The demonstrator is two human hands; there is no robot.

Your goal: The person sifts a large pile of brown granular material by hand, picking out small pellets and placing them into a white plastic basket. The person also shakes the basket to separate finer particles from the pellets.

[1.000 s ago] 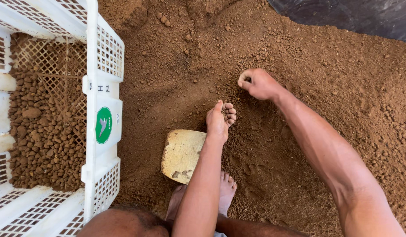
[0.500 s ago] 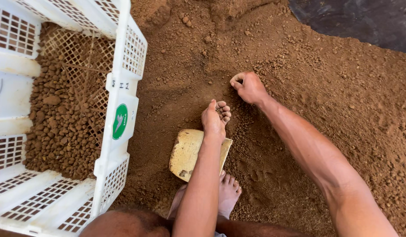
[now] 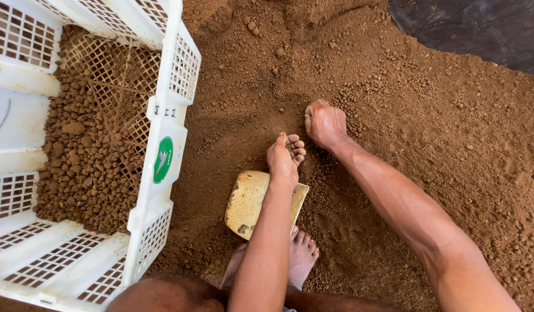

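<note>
My left hand is cupped over the brown soil, fingers curled around a few small soil clods. My right hand rests just beyond it on the soil, fingers bent down into the loose lumps. Under my left forearm lies a flat yellowish scoop plate on the ground. A white plastic lattice crate stands at the left, its floor partly covered with round brown soil pellets.
My bare foot sits on the soil below the scoop plate. A dark sheet covers the ground at the top right. Loose soil with scattered lumps spreads to the right.
The view has shifted, so the crate shows more at the left. Both hands have stayed close together on the soil, my right hand drawing slightly nearer to my left.
</note>
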